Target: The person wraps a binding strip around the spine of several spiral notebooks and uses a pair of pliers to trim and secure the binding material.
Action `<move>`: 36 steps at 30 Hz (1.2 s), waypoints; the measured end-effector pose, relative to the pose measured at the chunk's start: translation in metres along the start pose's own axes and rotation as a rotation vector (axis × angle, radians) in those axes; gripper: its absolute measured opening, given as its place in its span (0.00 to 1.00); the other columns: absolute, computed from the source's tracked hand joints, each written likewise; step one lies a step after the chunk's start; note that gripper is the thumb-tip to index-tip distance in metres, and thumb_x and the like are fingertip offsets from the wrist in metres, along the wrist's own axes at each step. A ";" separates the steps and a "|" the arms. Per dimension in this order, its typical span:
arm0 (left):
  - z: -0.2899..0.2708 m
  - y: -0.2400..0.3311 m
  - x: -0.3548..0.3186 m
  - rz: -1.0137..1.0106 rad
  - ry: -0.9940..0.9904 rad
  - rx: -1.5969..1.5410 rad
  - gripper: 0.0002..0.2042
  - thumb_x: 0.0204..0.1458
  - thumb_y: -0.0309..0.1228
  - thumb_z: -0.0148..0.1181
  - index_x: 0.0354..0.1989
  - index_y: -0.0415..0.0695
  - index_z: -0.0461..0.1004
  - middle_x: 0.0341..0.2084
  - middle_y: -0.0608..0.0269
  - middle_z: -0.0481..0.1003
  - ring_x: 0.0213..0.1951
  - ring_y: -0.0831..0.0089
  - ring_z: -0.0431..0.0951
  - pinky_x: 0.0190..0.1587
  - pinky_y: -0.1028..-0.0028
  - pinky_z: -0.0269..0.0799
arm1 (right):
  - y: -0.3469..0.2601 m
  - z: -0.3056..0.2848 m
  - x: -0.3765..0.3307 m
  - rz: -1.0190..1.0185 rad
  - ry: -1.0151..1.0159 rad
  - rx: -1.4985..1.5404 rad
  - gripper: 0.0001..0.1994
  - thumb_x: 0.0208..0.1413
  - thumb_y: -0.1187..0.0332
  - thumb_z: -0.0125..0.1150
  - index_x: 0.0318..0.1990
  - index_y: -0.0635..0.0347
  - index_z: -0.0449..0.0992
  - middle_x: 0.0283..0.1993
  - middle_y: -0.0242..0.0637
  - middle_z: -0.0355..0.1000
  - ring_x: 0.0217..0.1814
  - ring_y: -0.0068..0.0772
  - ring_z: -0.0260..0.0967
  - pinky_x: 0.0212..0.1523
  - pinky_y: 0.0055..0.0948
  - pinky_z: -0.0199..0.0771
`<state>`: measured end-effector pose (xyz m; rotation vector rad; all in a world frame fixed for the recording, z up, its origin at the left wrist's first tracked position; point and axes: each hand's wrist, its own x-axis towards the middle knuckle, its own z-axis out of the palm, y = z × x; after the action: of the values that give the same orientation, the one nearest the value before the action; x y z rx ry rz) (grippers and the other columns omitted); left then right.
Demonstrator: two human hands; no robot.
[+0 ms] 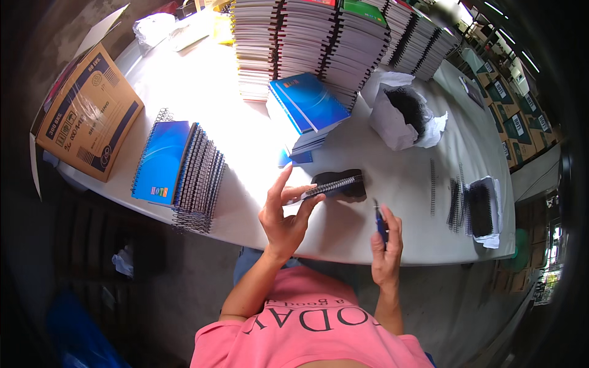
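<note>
My left hand (287, 219) pinches a spiral notebook (311, 192) between thumb and fingers. The notebook is seen nearly edge-on, its coil (337, 184) facing up and pointing to the right. My right hand (386, 248) is closed around pliers (381, 226) with dark blue handles, their tip pointing away from me and apart from the coil. A dark shape (351, 191) lies on the table behind and below the notebook; what it is I cannot make out. Beyond my left hand is a pile of blue-covered notebooks (313, 104).
Coil-bound blue notebooks (162, 159) are stacked at left, near a cardboard box (92, 116). Tall stacks of bound books (307, 46) stand at the back. Black coils (408, 110) sit in crumpled white paper; more coils (481, 208) lie at right on the white-covered table (408, 184).
</note>
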<state>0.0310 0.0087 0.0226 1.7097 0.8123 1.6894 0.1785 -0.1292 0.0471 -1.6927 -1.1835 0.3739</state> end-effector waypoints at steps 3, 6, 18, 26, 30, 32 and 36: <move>-0.002 0.004 0.002 0.089 0.015 0.081 0.37 0.40 0.20 0.70 0.61 0.37 0.57 0.30 0.61 0.80 0.31 0.78 0.76 0.32 0.80 0.68 | -0.037 0.011 0.015 -0.243 -0.103 -0.219 0.20 0.56 0.58 0.57 0.56 0.48 0.71 0.50 0.43 0.62 0.53 0.43 0.61 0.56 0.41 0.57; -0.004 0.010 0.003 0.147 -0.001 0.130 0.39 0.40 0.19 0.70 0.62 0.36 0.53 0.30 0.61 0.80 0.30 0.78 0.74 0.32 0.80 0.67 | -0.053 0.020 0.022 -0.346 -0.072 -0.369 0.19 0.55 0.58 0.58 0.55 0.44 0.72 0.51 0.41 0.61 0.55 0.43 0.60 0.60 0.47 0.49; -0.005 0.006 -0.001 0.436 -0.039 0.284 0.36 0.41 0.13 0.62 0.61 0.37 0.54 0.31 0.58 0.80 0.24 0.72 0.75 0.30 0.77 0.70 | -0.034 0.017 0.009 0.271 -0.594 0.741 0.21 0.63 0.57 0.47 0.61 0.53 0.62 0.41 0.41 0.68 0.38 0.34 0.69 0.34 0.31 0.72; -0.009 0.007 -0.002 0.110 0.150 0.000 0.39 0.42 0.16 0.67 0.62 0.38 0.50 0.29 0.62 0.72 0.32 0.76 0.72 0.34 0.81 0.68 | -0.028 0.026 -0.003 0.062 -0.364 -0.161 0.23 0.62 0.55 0.47 0.62 0.51 0.61 0.53 0.43 0.63 0.58 0.40 0.60 0.61 0.45 0.55; -0.029 0.017 0.011 -0.124 0.278 -0.223 0.31 0.45 0.18 0.66 0.58 0.41 0.59 0.32 0.69 0.65 0.34 0.83 0.65 0.32 0.85 0.64 | 0.016 0.009 0.001 0.216 -0.210 -0.883 0.24 0.58 0.52 0.51 0.61 0.43 0.63 0.57 0.43 0.58 0.65 0.47 0.51 0.62 0.68 0.37; -0.040 0.021 0.017 -0.111 0.201 -0.129 0.23 0.48 0.20 0.65 0.53 0.40 0.65 0.33 0.69 0.63 0.34 0.84 0.63 0.35 0.87 0.62 | 0.030 0.004 0.001 0.266 -0.166 -1.010 0.25 0.59 0.49 0.49 0.62 0.44 0.63 0.62 0.43 0.53 0.68 0.48 0.47 0.61 0.71 0.34; -0.056 0.044 0.022 -0.232 0.237 -0.370 0.09 0.56 0.23 0.56 0.44 0.36 0.71 0.35 0.69 0.61 0.37 0.84 0.62 0.44 0.86 0.57 | -0.019 0.034 0.039 -0.229 -0.162 -0.191 0.27 0.56 0.56 0.59 0.61 0.56 0.62 0.61 0.45 0.57 0.64 0.46 0.56 0.63 0.54 0.52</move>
<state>-0.0244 -0.0028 0.0710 1.1389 0.7162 1.7696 0.1632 -0.0775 0.0578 -1.6890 -1.5582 0.2661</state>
